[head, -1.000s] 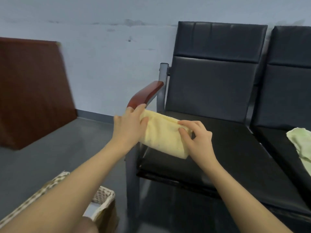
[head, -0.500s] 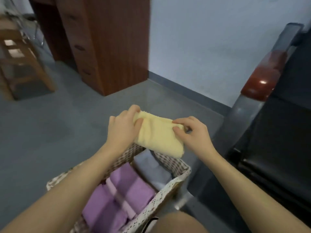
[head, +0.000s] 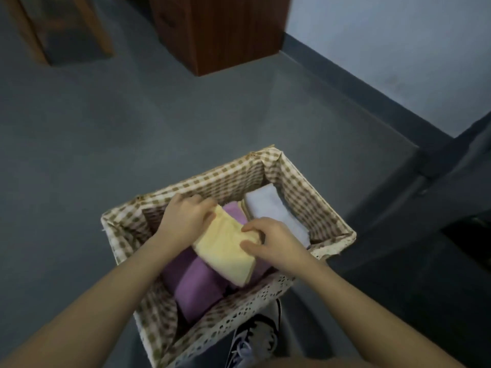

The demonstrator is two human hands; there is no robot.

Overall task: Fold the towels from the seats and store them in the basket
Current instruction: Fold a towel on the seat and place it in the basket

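Observation:
A folded yellow towel is inside the basket, lying over folded purple towels. My left hand grips its far left end. My right hand pinches its right edge between thumb and fingers. A folded white towel lies along the basket's right side. The basket has a brown checked cloth lining and a lace trim, and it stands on the grey floor.
A dark chair frame stands to the right of the basket. A brown wooden cabinet is at the back by the wall, a wooden stool at the top left. My shoe is just below the basket.
Both hands have carried the yellow towel from the chair seat leftward and down into the basket. The view has swung from the chairs to the floor and basket.

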